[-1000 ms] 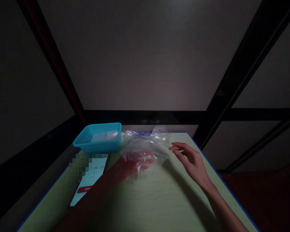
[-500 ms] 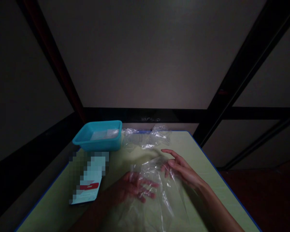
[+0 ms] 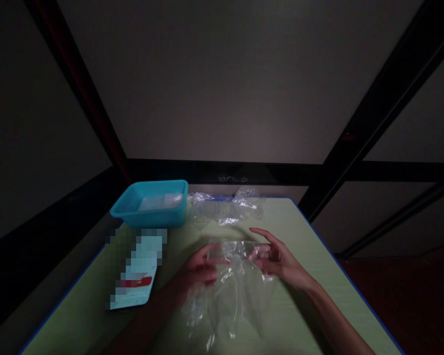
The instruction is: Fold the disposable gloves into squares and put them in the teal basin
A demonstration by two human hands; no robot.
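Holds a clear plastic bag (image 3: 237,291) by its top edge with both hands, just below the middle of the frame. Pinches the upper left corner with the left hand (image 3: 202,266), fingers curled shut on the film. Grips the upper right corner with the right hand (image 3: 277,259), thumb and nearer fingers closed on the plastic, forefinger stretched out loose toward the upper left. Lets the rest of the bag spread, crumpled, down over the green table (image 3: 311,296) toward the bottom edge of the frame.

Beyond the hands, at the table's far edge: a heap of more clear bags (image 3: 225,209). Just beside that heap on its left: a blue tub (image 3: 150,219) with something pale and flat inside. Below the tub, at the left of the table: a light blue card (image 3: 136,283) with a red mark, partly blurred out.
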